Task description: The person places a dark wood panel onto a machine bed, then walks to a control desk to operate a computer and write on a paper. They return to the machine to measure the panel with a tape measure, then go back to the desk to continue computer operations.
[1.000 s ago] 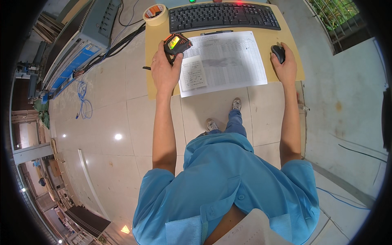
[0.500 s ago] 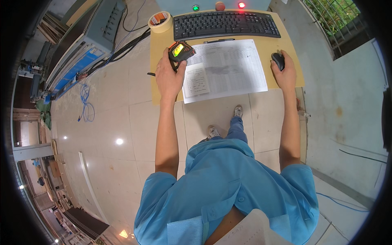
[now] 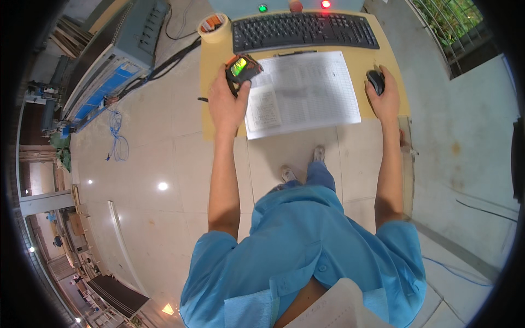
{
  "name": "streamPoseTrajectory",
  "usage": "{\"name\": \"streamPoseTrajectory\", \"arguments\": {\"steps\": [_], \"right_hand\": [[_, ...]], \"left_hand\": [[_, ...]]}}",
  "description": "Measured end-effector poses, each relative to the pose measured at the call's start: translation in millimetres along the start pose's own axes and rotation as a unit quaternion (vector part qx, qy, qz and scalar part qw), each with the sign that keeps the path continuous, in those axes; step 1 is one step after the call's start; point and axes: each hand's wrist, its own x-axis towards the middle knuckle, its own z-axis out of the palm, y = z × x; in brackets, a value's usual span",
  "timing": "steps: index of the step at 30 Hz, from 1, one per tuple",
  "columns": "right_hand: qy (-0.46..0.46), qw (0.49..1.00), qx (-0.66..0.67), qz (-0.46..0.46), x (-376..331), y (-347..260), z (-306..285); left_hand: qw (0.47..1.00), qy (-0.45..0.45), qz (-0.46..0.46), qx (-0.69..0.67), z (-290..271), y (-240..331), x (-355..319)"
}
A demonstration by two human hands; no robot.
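Note:
My left hand [image 3: 227,109] is closed around a black and orange tape measure [image 3: 249,72] with a bright yellow-green label, above the left edge of the desk. Under it, a small printed slip [image 3: 264,109] lies on a large white sheet with a printed table [image 3: 317,93]. At the desk's right side, my right hand [image 3: 388,99] rests curled on a black computer mouse [image 3: 375,82]. A dark pen [image 3: 295,53] lies along the sheet's top edge. Beside my left wrist, the dark tip of a thin object [image 3: 203,99] sticks out past the desk.
A black keyboard [image 3: 303,31] spans the back of the yellowish desk [image 3: 391,49]. A roll of tape [image 3: 214,31] stands at its back left corner. Behind are a green light [image 3: 263,8] and a red light [image 3: 326,4]. Blue cable [image 3: 116,136] lies on the floor at left; a wall rises at right.
The view has shifted slightly. My left hand still holds the tape measure, and my right hand stays on the mouse with little visible movement.

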Motion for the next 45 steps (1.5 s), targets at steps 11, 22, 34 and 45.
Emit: {"name": "streamPoseTrajectory", "arguments": {"steps": [11, 22, 34, 45], "right_hand": [[0.007, 0.999, 0.005, -0.053, 5.7, -13.8, -7.6], [0.009, 0.999, 0.017, -0.049, 5.7, -16.1, -12.7], [0.007, 0.999, -0.013, -0.046, -0.9, 5.6, -0.7], [-0.025, 0.997, 0.046, -0.056, 3.5, -3.1, -11.5]], "left_hand": [[1.0, 0.006, -0.012, 0.016, -1.2, 2.7, 2.6], [0.998, -0.018, -0.063, 0.002, 0.8, 5.2, 2.7], [0.998, 0.004, -0.041, -0.043, 5.9, -1.0, 2.5], [0.998, 0.002, -0.064, 0.017, -1.9, 13.6, 0.1]]}}
